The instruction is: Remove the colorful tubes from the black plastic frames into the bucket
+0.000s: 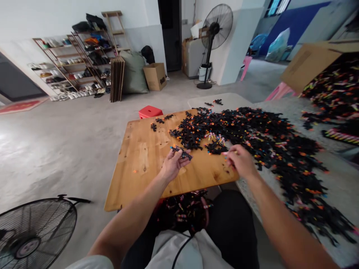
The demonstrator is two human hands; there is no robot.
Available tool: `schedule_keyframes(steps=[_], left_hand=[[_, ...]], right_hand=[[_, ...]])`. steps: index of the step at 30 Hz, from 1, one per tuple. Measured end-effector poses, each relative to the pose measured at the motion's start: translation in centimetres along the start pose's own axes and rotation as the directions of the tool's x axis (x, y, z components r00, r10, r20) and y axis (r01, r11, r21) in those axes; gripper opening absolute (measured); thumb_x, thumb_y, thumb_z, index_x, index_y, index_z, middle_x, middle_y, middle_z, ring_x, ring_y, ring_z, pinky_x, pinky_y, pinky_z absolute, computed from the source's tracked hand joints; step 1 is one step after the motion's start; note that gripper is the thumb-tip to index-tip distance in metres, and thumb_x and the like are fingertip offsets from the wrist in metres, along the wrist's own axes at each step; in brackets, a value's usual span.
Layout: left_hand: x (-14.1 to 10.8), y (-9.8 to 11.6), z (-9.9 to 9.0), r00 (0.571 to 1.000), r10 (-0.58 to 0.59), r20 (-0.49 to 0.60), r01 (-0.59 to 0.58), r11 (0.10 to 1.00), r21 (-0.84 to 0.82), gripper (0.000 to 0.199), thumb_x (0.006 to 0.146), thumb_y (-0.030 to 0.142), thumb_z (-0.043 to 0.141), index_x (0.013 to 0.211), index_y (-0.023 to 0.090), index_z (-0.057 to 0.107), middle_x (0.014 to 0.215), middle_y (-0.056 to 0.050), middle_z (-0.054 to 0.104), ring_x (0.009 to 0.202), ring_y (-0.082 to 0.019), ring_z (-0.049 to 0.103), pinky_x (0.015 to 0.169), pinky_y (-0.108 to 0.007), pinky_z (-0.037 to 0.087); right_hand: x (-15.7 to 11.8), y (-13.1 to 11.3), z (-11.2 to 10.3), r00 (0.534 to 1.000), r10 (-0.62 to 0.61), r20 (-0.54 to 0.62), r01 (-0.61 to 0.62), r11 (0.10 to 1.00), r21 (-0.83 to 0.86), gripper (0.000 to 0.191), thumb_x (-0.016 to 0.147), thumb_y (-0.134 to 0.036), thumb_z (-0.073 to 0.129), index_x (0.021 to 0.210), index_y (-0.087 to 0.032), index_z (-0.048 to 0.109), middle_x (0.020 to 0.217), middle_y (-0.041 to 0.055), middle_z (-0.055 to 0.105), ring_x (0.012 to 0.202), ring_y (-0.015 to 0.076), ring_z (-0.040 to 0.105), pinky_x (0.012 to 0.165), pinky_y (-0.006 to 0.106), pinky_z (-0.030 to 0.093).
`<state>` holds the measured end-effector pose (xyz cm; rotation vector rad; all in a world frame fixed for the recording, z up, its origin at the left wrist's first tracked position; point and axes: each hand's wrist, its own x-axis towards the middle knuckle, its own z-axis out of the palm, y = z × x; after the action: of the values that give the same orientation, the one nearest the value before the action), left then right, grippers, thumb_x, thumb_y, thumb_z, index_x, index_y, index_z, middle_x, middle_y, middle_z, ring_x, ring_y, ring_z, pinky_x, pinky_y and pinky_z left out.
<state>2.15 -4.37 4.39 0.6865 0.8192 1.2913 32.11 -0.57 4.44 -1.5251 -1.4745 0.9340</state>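
Observation:
My left hand [171, 165] is closed on a small black toy gun [183, 153] with a blue tip, held above the wooden table [134, 157]. To the right, my right hand [240, 161] is pinched near the table's right edge. A small pink piece [225, 153] shows at its fingertips; its exact kind is too small to make out. Just beyond the hands lies a large pile of black toy guns [232, 123] with orange, blue and yellow tips. Several small pink-and-yellow pieces [212, 136] lie at the pile's near side.
The pile spreads onto a grey table [333, 168] at the right, where a cardboard box [311, 63] spills more pieces. A container [206, 213] of similar pieces sits by my lap. A red stool [150, 111] stands behind the table, and a floor fan [36, 231] at lower left.

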Motion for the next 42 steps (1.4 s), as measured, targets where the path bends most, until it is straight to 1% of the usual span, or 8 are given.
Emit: schedule_keyframes(steps=[1,3,7,12,21,28,34,42], left_hand=[[-0.1,-0.2,0.6,1.000,0.009,-0.005,-0.009,1.000,-0.025,0.044,0.084,0.045,0.082,0.106,0.021,0.052,0.110,-0.007,0.078,0.090,-0.021,0.078,0.082,-0.035,0.062],[-0.4,-0.5,1.7,1.000,0.023,0.004,-0.022,0.998,-0.058,0.044,0.086,0.045,0.080,0.108,0.023,0.050,0.109,-0.006,0.078,0.091,-0.022,0.078,0.086,-0.038,0.062],[-0.9,-0.9,3.6,0.999,0.036,0.022,-0.034,0.996,-0.088,0.042,0.088,0.044,0.078,0.109,0.024,0.048,0.107,-0.005,0.078,0.093,-0.023,0.078,0.095,-0.045,0.060],[-1.0,-1.3,4.4,0.997,0.061,-0.055,-0.065,0.994,-0.088,0.040,0.089,0.044,0.076,0.105,0.023,0.046,0.109,-0.006,0.078,0.096,-0.023,0.078,0.095,-0.045,0.060],[-1.4,-1.6,4.7,0.997,0.073,-0.030,-0.075,0.995,-0.069,0.045,0.087,0.047,0.078,0.107,0.024,0.045,0.103,-0.005,0.077,0.096,-0.024,0.078,0.095,-0.046,0.060],[-2.0,-1.4,5.2,0.989,0.121,-0.090,-0.125,0.991,-0.042,0.049,0.084,0.050,0.080,0.107,0.024,0.045,0.097,-0.002,0.075,0.090,-0.022,0.078,0.092,-0.043,0.061],[-2.2,-1.0,5.9,0.976,0.155,-0.150,-0.157,0.988,0.000,0.048,0.084,0.050,0.079,0.105,0.023,0.046,0.094,-0.003,0.075,0.084,-0.021,0.078,0.085,-0.039,0.063],[-2.2,-1.4,6.0,0.962,0.193,-0.195,-0.186,0.981,0.052,0.044,0.087,0.050,0.075,0.105,0.023,0.045,0.093,-0.002,0.074,0.090,-0.022,0.078,0.089,-0.043,0.062]], right_hand=[[-1.7,-0.8,1.8,0.998,0.016,0.055,-0.028,0.975,0.221,0.029,0.084,-0.048,0.069,0.091,-0.023,0.057,0.064,-0.0019,0.063,0.051,0.0170,0.060,0.052,0.029,0.052],[-4.7,-2.2,5.4,0.992,0.028,0.120,-0.084,0.868,0.490,0.036,0.081,-0.051,0.076,0.093,-0.023,0.057,0.073,-0.0009,0.068,0.055,0.0154,0.061,0.053,0.029,0.053],[-7.4,-3.9,9.1,0.992,0.028,0.119,-0.099,0.753,0.650,0.039,0.079,-0.051,0.081,0.097,-0.022,0.065,0.085,0.0034,0.073,0.067,0.0160,0.066,0.058,0.029,0.056],[-7.6,-4.4,9.0,0.988,0.003,0.152,-0.095,0.792,0.604,0.038,0.080,-0.053,0.081,0.093,-0.020,0.068,0.076,0.0022,0.071,0.059,0.0145,0.062,0.056,0.029,0.055],[-7.8,-4.2,8.8,0.997,-0.008,0.078,-0.041,0.800,0.599,0.035,0.080,-0.050,0.082,0.092,-0.019,0.069,0.075,0.0012,0.071,0.057,0.0143,0.062,0.056,0.030,0.054],[-7.6,-3.7,9.4,0.988,0.021,0.153,-0.127,0.672,0.730,0.032,0.076,-0.045,0.085,0.089,-0.019,0.071,0.071,0.0006,0.071,0.054,0.0129,0.060,0.052,0.027,0.052],[-7.8,-3.2,10.0,1.000,-0.027,0.009,0.014,0.745,0.667,0.035,0.080,-0.048,0.084,0.098,-0.020,0.073,0.080,0.0029,0.075,0.066,0.0162,0.068,0.068,0.034,0.060],[-7.8,-3.2,9.8,1.000,-0.007,0.014,-0.004,0.738,0.675,0.034,0.080,-0.046,0.084,0.098,-0.018,0.074,0.081,0.0039,0.076,0.065,0.0163,0.068,0.068,0.035,0.061]])
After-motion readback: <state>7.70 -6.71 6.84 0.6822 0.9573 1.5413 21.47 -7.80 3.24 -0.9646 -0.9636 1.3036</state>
